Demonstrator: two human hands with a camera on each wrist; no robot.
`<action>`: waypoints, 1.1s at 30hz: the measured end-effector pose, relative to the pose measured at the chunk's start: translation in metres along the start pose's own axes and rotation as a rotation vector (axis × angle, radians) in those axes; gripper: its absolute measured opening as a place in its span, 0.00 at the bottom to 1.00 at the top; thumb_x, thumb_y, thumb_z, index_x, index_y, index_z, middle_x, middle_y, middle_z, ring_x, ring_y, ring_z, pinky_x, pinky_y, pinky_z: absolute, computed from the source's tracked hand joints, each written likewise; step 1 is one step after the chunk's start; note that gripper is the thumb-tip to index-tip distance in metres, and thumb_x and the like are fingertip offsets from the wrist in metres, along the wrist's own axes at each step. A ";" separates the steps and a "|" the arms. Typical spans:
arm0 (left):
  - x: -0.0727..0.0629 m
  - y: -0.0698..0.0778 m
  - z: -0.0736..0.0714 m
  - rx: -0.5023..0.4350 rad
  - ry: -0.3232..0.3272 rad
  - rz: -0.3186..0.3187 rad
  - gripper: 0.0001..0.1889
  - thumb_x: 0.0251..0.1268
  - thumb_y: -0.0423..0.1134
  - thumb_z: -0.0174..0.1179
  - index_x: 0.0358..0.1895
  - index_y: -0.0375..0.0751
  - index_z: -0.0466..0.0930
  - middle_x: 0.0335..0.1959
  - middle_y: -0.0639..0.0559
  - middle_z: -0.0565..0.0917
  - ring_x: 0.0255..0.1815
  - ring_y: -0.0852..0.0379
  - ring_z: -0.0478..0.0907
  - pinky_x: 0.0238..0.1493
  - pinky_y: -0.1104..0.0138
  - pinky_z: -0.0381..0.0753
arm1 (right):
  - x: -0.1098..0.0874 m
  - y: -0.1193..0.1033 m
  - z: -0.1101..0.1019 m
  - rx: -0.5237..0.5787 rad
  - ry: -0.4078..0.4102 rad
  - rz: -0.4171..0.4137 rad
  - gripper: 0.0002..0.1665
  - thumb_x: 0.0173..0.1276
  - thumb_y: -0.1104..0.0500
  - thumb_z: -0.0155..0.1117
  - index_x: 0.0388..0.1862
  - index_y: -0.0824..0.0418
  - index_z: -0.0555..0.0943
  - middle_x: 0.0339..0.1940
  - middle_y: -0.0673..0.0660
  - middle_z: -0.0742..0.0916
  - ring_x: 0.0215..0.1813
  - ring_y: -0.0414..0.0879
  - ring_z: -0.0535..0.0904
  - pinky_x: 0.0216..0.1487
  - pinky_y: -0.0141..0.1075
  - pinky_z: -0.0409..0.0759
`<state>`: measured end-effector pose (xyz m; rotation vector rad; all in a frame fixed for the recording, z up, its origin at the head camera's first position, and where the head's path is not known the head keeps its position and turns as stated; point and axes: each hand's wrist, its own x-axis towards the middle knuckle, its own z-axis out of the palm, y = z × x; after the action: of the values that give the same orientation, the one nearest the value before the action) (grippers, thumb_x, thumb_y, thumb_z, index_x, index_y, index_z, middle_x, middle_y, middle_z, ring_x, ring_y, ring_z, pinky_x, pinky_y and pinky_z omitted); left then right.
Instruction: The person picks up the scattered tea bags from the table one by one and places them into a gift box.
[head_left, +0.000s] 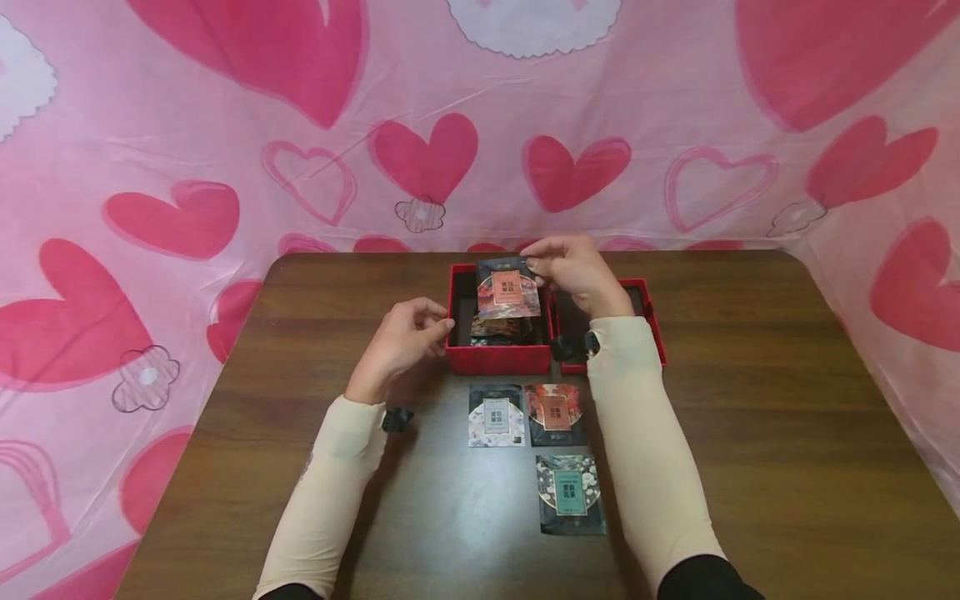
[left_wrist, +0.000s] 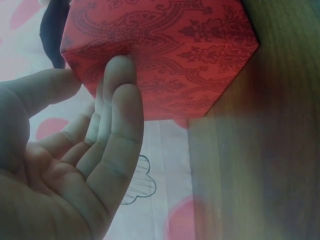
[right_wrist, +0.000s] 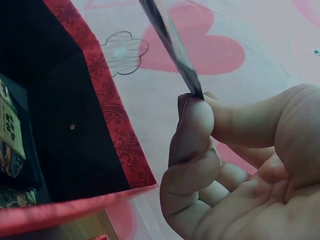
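My left hand holds the left wall of an open red box; in the left wrist view its fingertips lie on the patterned outer side and the thumb is at the rim. My right hand pinches the upper right corner of a tea sachet with an orange label, between thumb and index finger. The sachet is raised over the box, seen nearly edge-on in the right wrist view. Beneath it, more sachets lie inside the dark-lined box, partly hidden.
A second red tray-like box part stands to the right, partly behind my right wrist. In front lie a white-label sachet, an orange-label sachet and a green-label sachet on the wooden table. A heart-patterned cloth hangs behind.
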<state>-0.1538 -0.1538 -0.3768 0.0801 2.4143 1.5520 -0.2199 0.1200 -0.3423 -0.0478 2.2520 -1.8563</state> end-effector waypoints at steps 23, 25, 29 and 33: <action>0.001 0.000 -0.002 0.025 0.009 0.015 0.12 0.68 0.36 0.66 0.50 0.35 0.79 0.33 0.40 0.84 0.34 0.33 0.85 0.41 0.43 0.85 | -0.012 0.003 -0.009 -0.127 0.010 0.008 0.17 0.72 0.59 0.66 0.57 0.63 0.83 0.50 0.68 0.85 0.36 0.55 0.84 0.32 0.36 0.78; 0.001 0.000 -0.002 0.028 0.009 0.012 0.12 0.68 0.36 0.66 0.50 0.35 0.79 0.32 0.39 0.84 0.34 0.32 0.85 0.41 0.43 0.84 | -0.014 0.003 -0.011 -0.133 0.016 -0.006 0.17 0.72 0.58 0.67 0.56 0.64 0.83 0.46 0.67 0.85 0.34 0.51 0.84 0.29 0.34 0.76; 0.001 0.000 -0.001 0.027 0.011 0.001 0.12 0.68 0.37 0.66 0.51 0.36 0.79 0.33 0.40 0.84 0.35 0.32 0.84 0.42 0.44 0.84 | -0.018 0.004 -0.015 -0.145 0.022 -0.025 0.17 0.71 0.59 0.67 0.54 0.67 0.84 0.41 0.65 0.86 0.32 0.49 0.83 0.30 0.36 0.76; 0.001 0.000 0.000 0.025 0.012 0.004 0.13 0.68 0.37 0.66 0.51 0.35 0.80 0.32 0.39 0.84 0.35 0.31 0.84 0.42 0.44 0.84 | -0.022 0.008 -0.019 -0.142 0.023 -0.035 0.16 0.71 0.60 0.67 0.53 0.68 0.83 0.38 0.63 0.87 0.35 0.57 0.84 0.32 0.40 0.78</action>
<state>-0.1542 -0.1534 -0.3766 0.0809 2.4446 1.5281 -0.2009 0.1436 -0.3435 -0.0897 2.4102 -1.7189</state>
